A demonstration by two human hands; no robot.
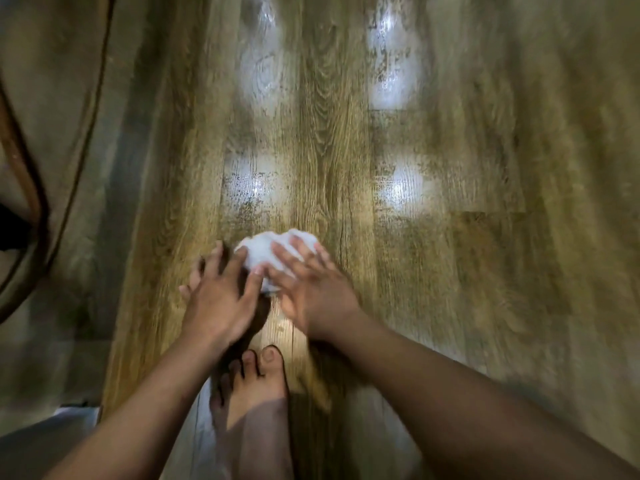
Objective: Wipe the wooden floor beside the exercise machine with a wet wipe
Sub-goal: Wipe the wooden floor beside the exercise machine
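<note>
Currently on record: one white crumpled wet wipe [273,258], bunched into a low wad on the brown grained wooden plank floor [450,271], just ahead of the person's bare foot [258,382]. The wad's longer side runs crosswise to the planks, left to right.

Entry, left hand [221,299]: ahead and slightly left of the foot. Its grip is slack, with fingers spread and nearly straight and fingertips touching the wad's left edge. It clasps nothing.

Entry, right hand [311,299]: ahead and slightly right of the foot. Its grip is equally wide, with straight fingers laid flat over the wad's top and right side. Motion blur hides finer detail.

Entry, dark curved frame [24,202]: far left of the foot, probably part of the exercise machine, but too blurred to confirm.

Entry, pale glossy patches [256,188]: farther ahead of the foot. Whether they are damp or reflected light cannot be told.

Assessment: the wad sits under the right fingers, so that hand is better placed to lead a stroke. The left hand merely borders it. The frame side lies to the left, across the planks.
</note>
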